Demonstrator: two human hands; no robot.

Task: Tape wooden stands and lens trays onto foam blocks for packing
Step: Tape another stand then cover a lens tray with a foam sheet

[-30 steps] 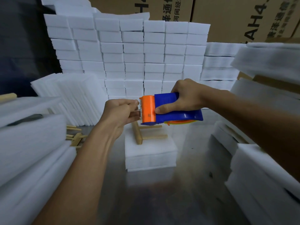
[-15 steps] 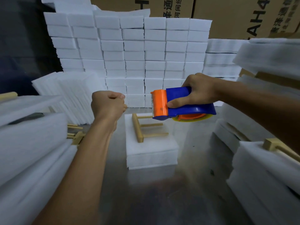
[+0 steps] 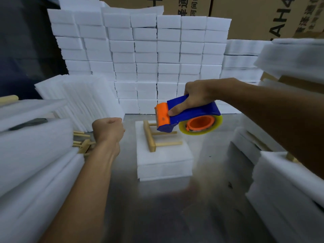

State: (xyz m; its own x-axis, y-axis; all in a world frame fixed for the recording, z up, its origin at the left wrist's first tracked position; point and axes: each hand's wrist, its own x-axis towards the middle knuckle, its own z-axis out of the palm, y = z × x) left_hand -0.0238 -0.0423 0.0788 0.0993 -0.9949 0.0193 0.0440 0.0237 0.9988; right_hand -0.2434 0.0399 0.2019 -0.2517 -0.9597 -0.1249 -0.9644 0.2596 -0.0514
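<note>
Here, taping of the wooden stand has not visibly begun.
It lies untaped on the foam block; right hand grips the tape dispenser above, left hand fisted, possibly pinching tape.

Tape dispenser hides 1 wooden stand peg end; left hand's clenched contents unseen.
</note>
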